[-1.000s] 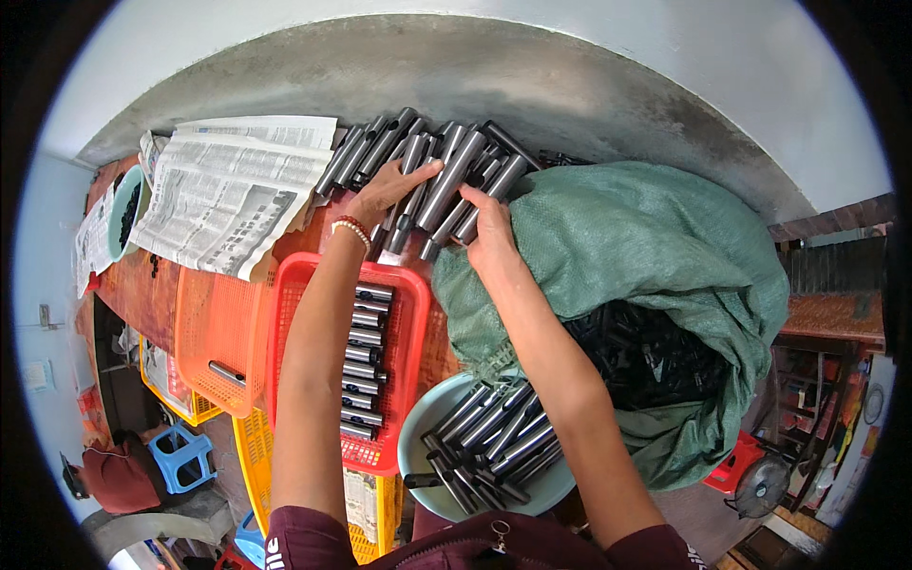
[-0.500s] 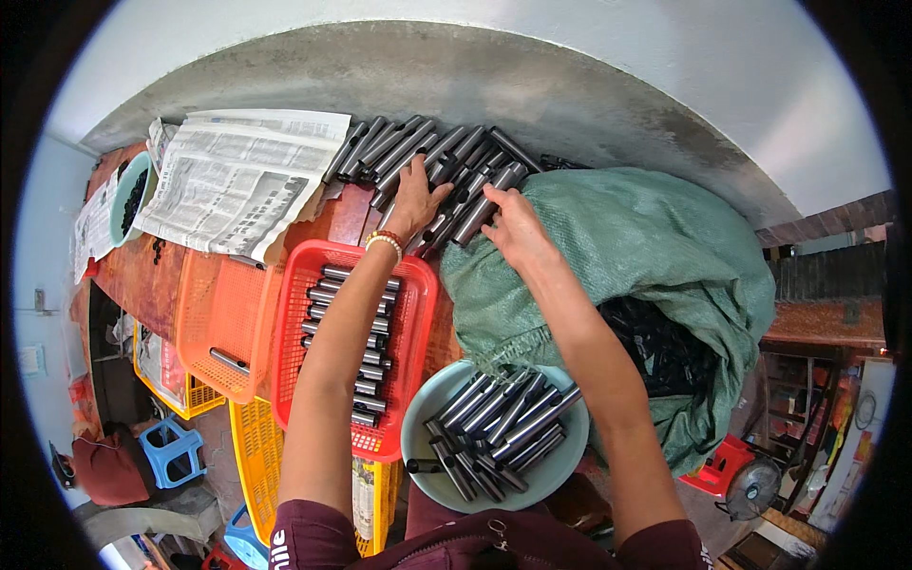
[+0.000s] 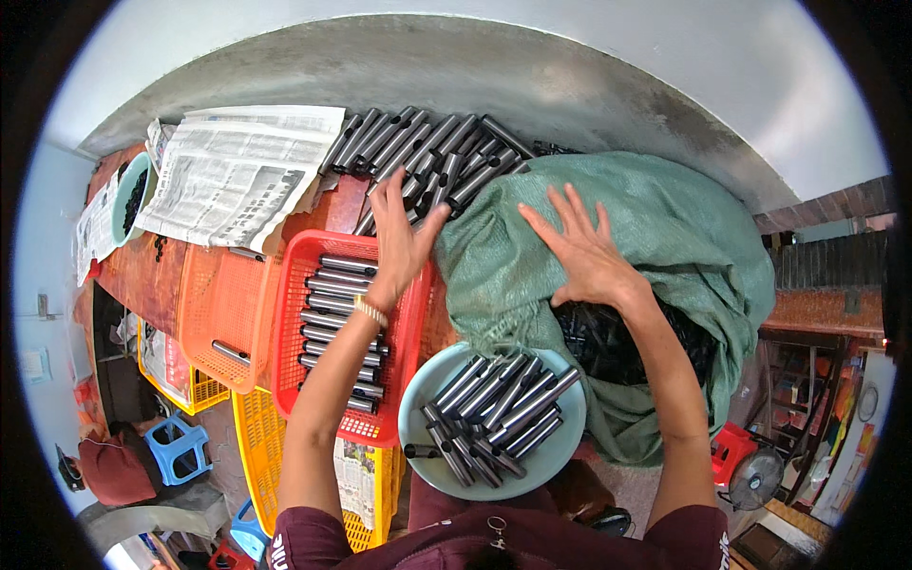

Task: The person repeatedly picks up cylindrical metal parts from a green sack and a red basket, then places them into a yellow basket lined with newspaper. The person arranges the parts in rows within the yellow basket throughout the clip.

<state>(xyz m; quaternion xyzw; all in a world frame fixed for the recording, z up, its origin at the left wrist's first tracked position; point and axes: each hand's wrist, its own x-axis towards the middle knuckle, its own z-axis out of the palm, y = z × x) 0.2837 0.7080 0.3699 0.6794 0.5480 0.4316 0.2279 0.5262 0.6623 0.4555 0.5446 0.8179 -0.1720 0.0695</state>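
My left hand (image 3: 403, 234) hovers with spread fingers between the red basket (image 3: 283, 328) and a heap of dark metal tubes (image 3: 404, 150) at the back of the table; nothing is in it. My right hand (image 3: 589, 249), also empty and spread, is over the green woven sack (image 3: 665, 209). Dark, glossy pieces (image 3: 622, 347) show in the sack's mouth. Inside the red basket, tubes (image 3: 328, 302) lie crosswise in a row, partly hidden by my left forearm. The pale green basin (image 3: 566, 446) close to my body holds several loose tubes (image 3: 489, 404).
Newspaper (image 3: 242, 171) covers the table's back left, near a basin of small black parts (image 3: 133, 199). An orange basket (image 3: 214, 304) with a tube in it sits left of the red one. Below are yellow crates (image 3: 256, 446), a blue stool (image 3: 179, 448) and a fan (image 3: 757, 478).
Both hands have come away from the tube heap and spread their fingers. The right moved right and nearer over the sack; the left drew slightly back toward the red basket.
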